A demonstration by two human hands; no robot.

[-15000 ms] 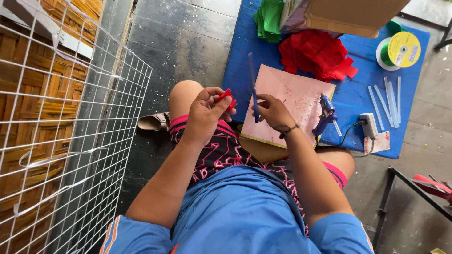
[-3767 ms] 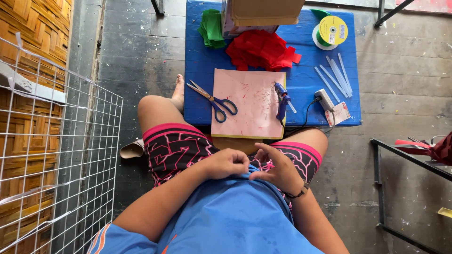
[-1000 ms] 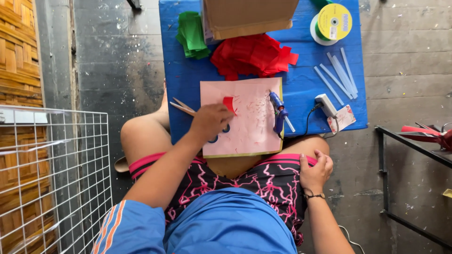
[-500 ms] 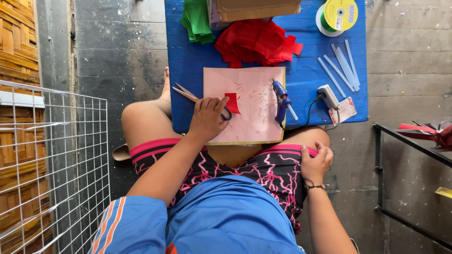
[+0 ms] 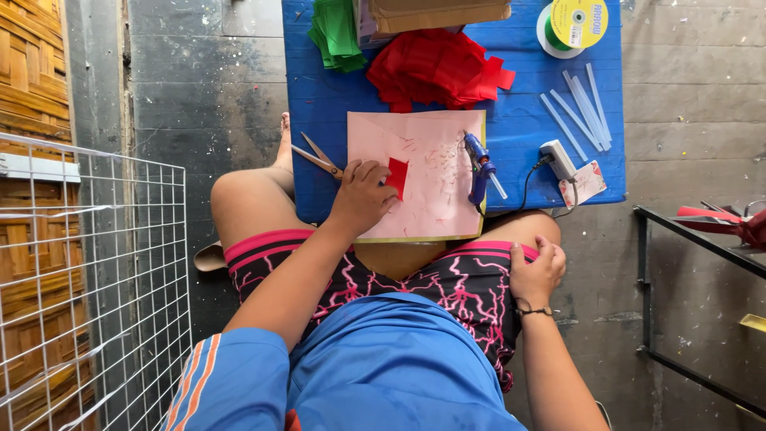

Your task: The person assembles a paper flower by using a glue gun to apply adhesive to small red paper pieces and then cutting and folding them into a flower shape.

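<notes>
My left hand (image 5: 361, 198) reaches forward onto a pink board (image 5: 435, 203) lying across my knees and pinches a small red paper piece (image 5: 396, 176) against it. Scissors (image 5: 317, 157) with orange handles lie at the board's left edge, partly under that hand. A blue glue gun (image 5: 478, 165) rests on the board's right edge. On my right thigh lies my right hand (image 5: 536, 270), fingers bent loosely over the leg and holding nothing.
The blue mat (image 5: 319, 104) on the floor carries a red paper pile (image 5: 435, 68), green paper (image 5: 335, 32), a cardboard box (image 5: 439, 9), clear glue sticks (image 5: 578, 104), a ribbon spool (image 5: 576, 22) and a plug (image 5: 558, 160). A white wire grid (image 5: 88, 287) stands left, a black metal frame (image 5: 686, 311) right.
Seconds ago both hands were together at my lap. My left hand has since reached out to the pink board with the red piece, and my right hand dropped to the thigh and stays there.
</notes>
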